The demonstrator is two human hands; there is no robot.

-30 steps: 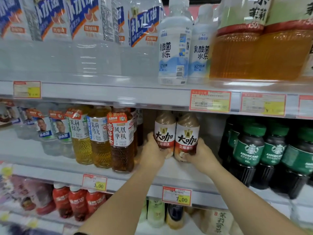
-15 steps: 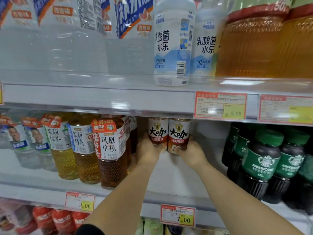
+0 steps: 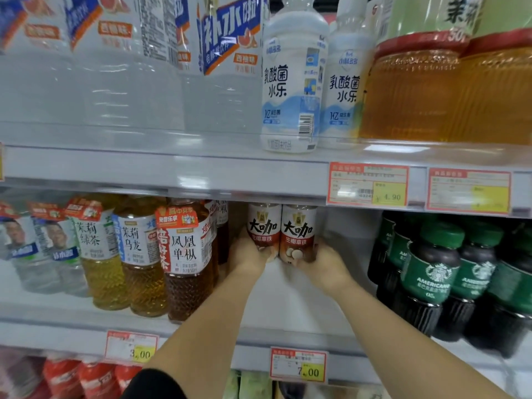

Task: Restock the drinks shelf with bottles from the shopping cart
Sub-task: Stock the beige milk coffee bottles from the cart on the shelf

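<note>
I have a coffee bottle in each hand. My left hand (image 3: 247,254) is wrapped round the foot of the left bottle (image 3: 263,226), and my right hand (image 3: 325,266) is curled round the foot of the right bottle (image 3: 299,231), fingers closed on both. The two stand upright, touching side by side, deep on the middle shelf (image 3: 288,300). They sit in the gap between the tea (image 3: 187,254) on the left and the Americanos (image 3: 431,269) on the right. Their tops are hidden behind the upper shelf (image 3: 172,174), so I can't tell how much room is above them.

As I judge it, the step is seating this pair at the back of the lane. To do it well I'd slide them along the shelf rather than lift, with bases flat and labels facing out (as they do now). I'd hold them together so neither tips. My left knuckles are near the tea, so I'd draw that hand straight back toward me, not sideways. I'd let go only once both bases sit flat. The bare shelf in front leaves room for more rows; the cart is out of view.
</note>
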